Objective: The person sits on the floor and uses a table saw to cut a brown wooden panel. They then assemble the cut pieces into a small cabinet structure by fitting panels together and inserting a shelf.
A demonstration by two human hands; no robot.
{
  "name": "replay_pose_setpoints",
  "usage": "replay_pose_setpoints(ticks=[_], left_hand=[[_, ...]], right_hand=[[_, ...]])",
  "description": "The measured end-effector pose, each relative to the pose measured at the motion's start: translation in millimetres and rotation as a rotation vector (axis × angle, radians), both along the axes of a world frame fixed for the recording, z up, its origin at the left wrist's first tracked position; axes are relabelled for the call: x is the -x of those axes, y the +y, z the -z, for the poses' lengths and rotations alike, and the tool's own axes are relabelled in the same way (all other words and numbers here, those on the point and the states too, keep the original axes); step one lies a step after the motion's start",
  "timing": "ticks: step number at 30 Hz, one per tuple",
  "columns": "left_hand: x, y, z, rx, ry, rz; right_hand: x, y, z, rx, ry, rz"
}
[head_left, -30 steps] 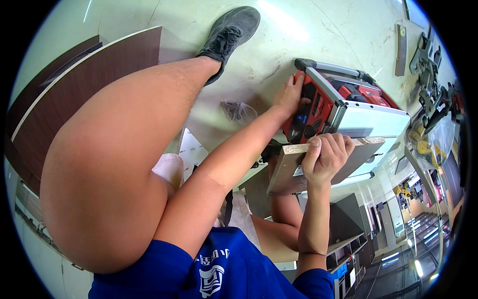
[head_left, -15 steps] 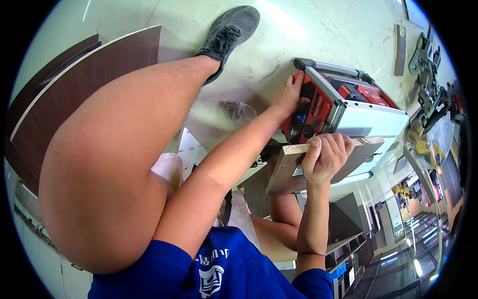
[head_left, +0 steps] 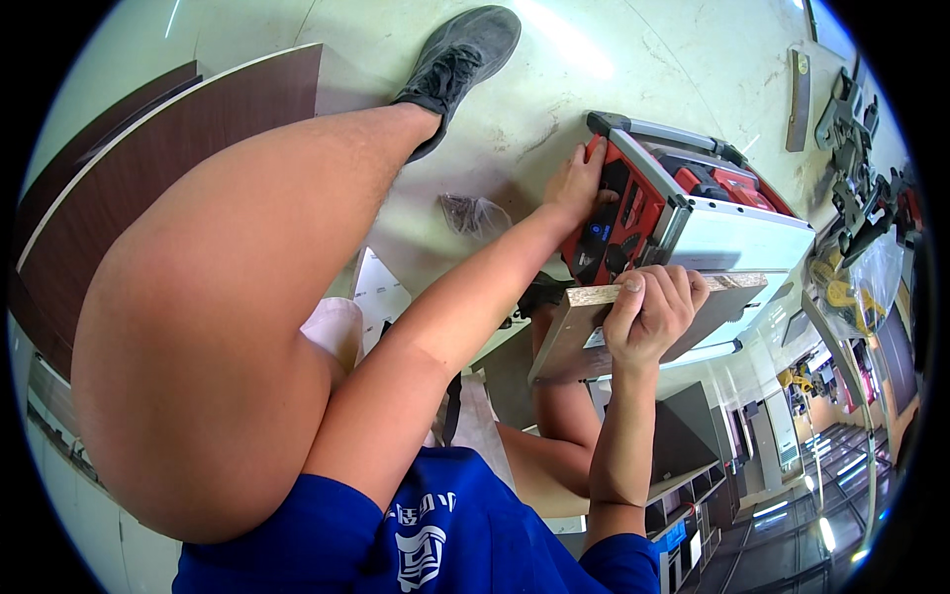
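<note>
Evidently, the grey-faced chipboard panel (head_left: 584, 351) is positioned at the pale top of the red-and-silver machine (head_left: 638, 203), on the side nearer the person's body; from where I stand, I cannot confirm whether the two touch. The right hand (head_left: 653, 315) clasps the panel across its raw edge, thumb on the near side and fingers folded over. The left hand (head_left: 579, 190) bears on the machine's red control face, fingers at its outer edge; how firmly it is closed, I cannot tell. Treat the panel as stiff and fairly heavy for its size. Its smooth face is probably slippery; its exposed, crumbly core should give better friction but may chip at the corners. Grip across the thickness, near mid-length, and keep fingers off the machine's top. A clear plastic bag (head_left: 475, 218) lies beyond the machine's control face, on the floor.
</note>
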State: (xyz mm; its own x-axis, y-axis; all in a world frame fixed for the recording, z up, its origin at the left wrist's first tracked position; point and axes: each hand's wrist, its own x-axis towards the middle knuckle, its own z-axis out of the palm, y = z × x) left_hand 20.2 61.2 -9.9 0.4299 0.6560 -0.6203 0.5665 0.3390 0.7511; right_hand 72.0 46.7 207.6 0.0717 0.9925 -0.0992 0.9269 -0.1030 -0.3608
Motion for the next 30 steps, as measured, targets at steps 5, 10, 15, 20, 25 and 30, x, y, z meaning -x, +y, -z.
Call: replay_pose_setpoints(ticks=[5, 10, 15, 20, 25, 30], left_hand=[[-1, 0, 2, 0.031, 0.011, 0.024], [-1, 1, 2, 0.031, 0.014, 0.036], [-1, 1, 1, 0.023, 0.018, 0.024], [0, 2, -2, 0.022, 0.018, 0.01], [5, -8, 18, 0.009, -0.113, -0.032], [19, -24, 32, -0.041, -0.178, -0.109]], right_hand=[[0, -1, -2, 0.004, 0.002, 0.0], [0, -1, -2, 0.002, 0.005, 0.002], [0, 0, 2, -0.043, 0.011, 0.009], [1, 0, 2, -0.038, 0.014, 0.012], [1, 1, 3, -0.034, 0.009, 0.004], [0, 0, 3, -0.044, 0.014, 0.006]])
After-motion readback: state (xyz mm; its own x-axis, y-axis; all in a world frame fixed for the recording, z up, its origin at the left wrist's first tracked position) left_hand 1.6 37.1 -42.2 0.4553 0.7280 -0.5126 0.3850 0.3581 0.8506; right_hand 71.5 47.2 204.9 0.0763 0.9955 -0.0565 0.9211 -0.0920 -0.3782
